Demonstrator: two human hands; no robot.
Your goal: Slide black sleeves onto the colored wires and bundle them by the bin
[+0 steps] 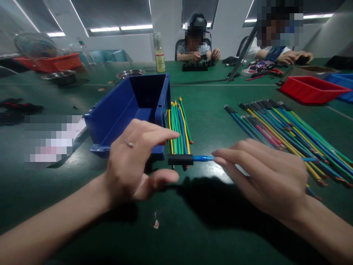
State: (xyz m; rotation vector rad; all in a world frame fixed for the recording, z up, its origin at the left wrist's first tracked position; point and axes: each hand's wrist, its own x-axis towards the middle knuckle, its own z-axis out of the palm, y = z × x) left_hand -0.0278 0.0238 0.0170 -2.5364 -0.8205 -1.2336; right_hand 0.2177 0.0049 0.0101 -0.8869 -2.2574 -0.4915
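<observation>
My right hand (264, 176) pinches a blue wire (203, 158) that carries a black sleeve (180, 159) on its left end, held level above the green table. My left hand (138, 162) hovers just left of the sleeve, fingers apart, index and thumb spread either side of the sleeve's end without gripping it. Behind the sleeve lies a small bundle of green, yellow and blue wires (179, 127). A larger spread of coloured wires (286, 129) lies right of my right hand.
A blue plastic bin (110, 121) stands beside my left hand. A red tray (311, 90) and a blue tray (343, 79) sit at the far right. A bottle (159, 53), metal bowls (129, 73) and a red basket (52, 62) are farther back. Two people work across the table.
</observation>
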